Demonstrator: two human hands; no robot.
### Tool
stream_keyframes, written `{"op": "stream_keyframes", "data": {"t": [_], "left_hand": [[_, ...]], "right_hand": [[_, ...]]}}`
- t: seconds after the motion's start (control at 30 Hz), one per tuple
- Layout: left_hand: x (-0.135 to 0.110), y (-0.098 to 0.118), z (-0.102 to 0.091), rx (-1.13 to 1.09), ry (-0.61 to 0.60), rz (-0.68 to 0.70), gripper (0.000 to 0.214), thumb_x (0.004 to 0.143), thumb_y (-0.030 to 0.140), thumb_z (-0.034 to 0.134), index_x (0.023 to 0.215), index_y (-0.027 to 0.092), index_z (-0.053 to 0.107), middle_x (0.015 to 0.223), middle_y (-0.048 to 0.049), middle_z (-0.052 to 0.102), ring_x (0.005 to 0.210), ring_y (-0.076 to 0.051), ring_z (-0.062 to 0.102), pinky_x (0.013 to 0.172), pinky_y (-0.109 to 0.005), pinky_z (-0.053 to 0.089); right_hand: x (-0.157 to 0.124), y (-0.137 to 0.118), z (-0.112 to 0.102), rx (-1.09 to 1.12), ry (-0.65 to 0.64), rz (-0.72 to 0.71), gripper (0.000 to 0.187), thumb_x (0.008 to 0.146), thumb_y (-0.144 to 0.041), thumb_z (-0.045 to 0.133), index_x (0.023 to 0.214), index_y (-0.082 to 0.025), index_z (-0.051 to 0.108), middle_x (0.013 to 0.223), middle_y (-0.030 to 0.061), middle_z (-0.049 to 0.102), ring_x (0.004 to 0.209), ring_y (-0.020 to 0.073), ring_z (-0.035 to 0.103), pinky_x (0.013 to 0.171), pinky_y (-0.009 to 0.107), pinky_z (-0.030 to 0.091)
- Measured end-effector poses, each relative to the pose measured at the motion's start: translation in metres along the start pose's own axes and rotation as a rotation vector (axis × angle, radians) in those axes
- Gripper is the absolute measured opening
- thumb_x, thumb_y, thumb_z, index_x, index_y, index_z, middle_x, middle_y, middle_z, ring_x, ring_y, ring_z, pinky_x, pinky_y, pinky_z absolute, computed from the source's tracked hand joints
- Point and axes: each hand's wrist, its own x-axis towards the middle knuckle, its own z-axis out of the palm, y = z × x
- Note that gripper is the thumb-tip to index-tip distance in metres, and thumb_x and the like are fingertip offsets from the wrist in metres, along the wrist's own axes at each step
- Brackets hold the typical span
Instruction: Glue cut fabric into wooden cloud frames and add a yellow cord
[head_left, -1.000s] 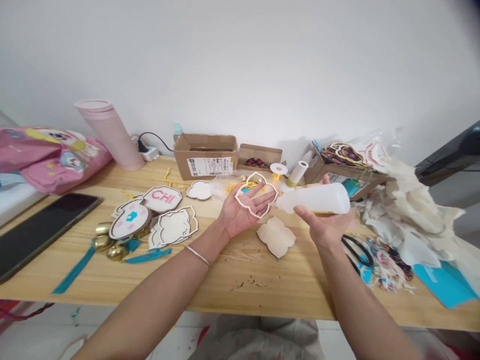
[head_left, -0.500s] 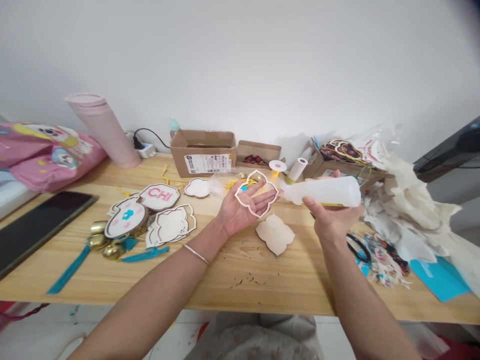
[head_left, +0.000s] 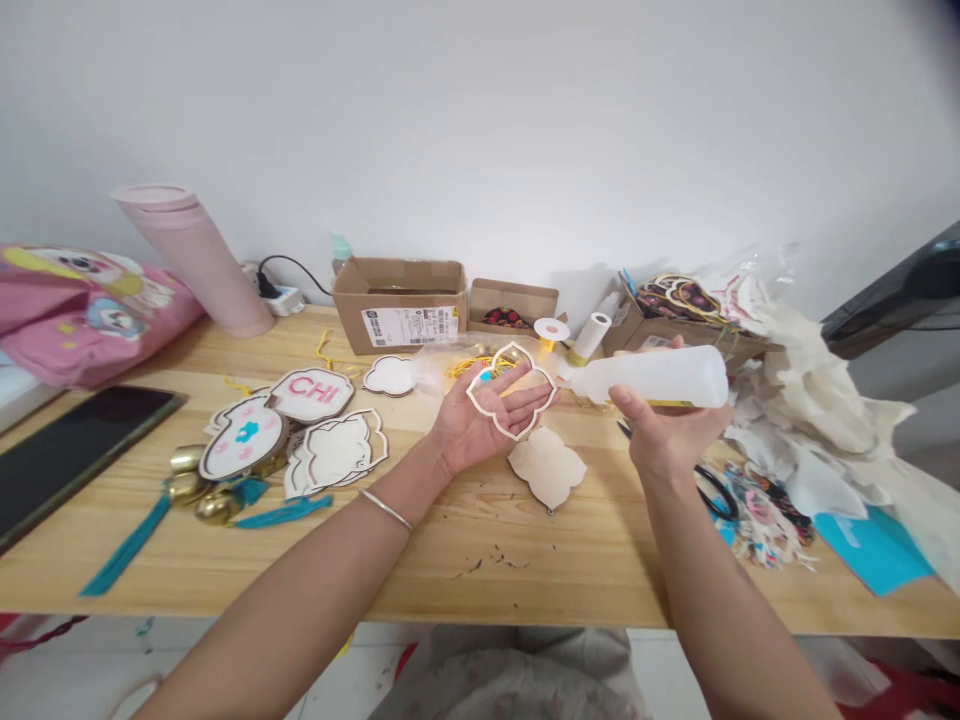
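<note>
My left hand is palm up with its fingers stretched out. A thin four-lobed wooden frame rests across its palm and fingers, so I hold it flat. In my right hand is a translucent white squeeze bottle, tipped on its side. My fingers wrap round it, and its narrow end points left at the frame's right corner. Whether anything comes out of the tip is too small to tell. On the table just below the frame lies a solid wooden piece of similar lobed shape.
Wooden cutouts, a CHI plaque and brass bells with teal tassels lie left. Cardboard boxes and a thread spool stand behind. Cream fabric, scissors and scraps lie right. A phone lies far left.
The camera view has shifted slightly, so the table things sit a little further left. The bottle has edged slightly right relative to the frame; both hands keep their holds.
</note>
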Motion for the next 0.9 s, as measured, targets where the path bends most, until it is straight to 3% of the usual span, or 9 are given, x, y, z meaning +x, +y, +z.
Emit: {"op": "stream_keyframes", "data": {"t": [0.2,0.5,0.73,0.9], "left_hand": [[-0.0002,0.0,-0.0004,0.023,-0.018,-0.001,0.063,0.077,0.049,0.045,0.129,0.015,0.034,0.121,-0.0184,0.053,0.111,-0.026,0.052,0.085,-0.033,0.04],[0.0007,-0.0033,-0.0032,0.032,-0.056,-0.035,0.06,0.079,0.052,0.042,0.125,0.014,0.038,0.116,-0.0202,0.056,0.113,-0.028,0.05,0.086,-0.033,0.037],[0.0012,-0.0052,-0.0054,0.046,-0.068,-0.041,0.061,0.08,0.053,0.039,0.127,0.013,0.035,0.115,-0.021,0.056,0.114,-0.027,0.05,0.092,-0.035,0.032],[0.0019,-0.0065,-0.0063,0.078,-0.075,-0.07,0.062,0.081,0.051,0.039,0.13,0.014,0.031,0.114,-0.0184,0.057,0.112,-0.026,0.052,0.091,-0.035,0.033]], "right_hand": [[0.0,-0.002,0.0003,0.072,0.018,0.019,0.057,0.053,-0.034,0.078,0.101,-0.011,0.058,0.074,0.0047,0.066,0.071,0.0224,0.065,0.08,0.049,0.05],[-0.0009,0.0002,0.0019,0.039,0.003,-0.01,0.044,0.056,-0.037,0.076,0.089,-0.011,0.061,0.077,0.007,0.066,0.075,0.0234,0.065,0.082,0.049,0.05],[-0.0011,-0.0032,0.0002,0.058,-0.008,0.013,0.067,0.054,-0.033,0.079,0.111,-0.012,0.053,0.086,0.0086,0.066,0.075,0.023,0.066,0.081,0.05,0.05],[-0.0024,-0.008,0.0037,0.106,-0.014,0.062,0.074,0.052,-0.032,0.079,0.117,-0.012,0.049,0.086,0.009,0.066,0.084,0.0254,0.065,0.077,0.048,0.051]]}}
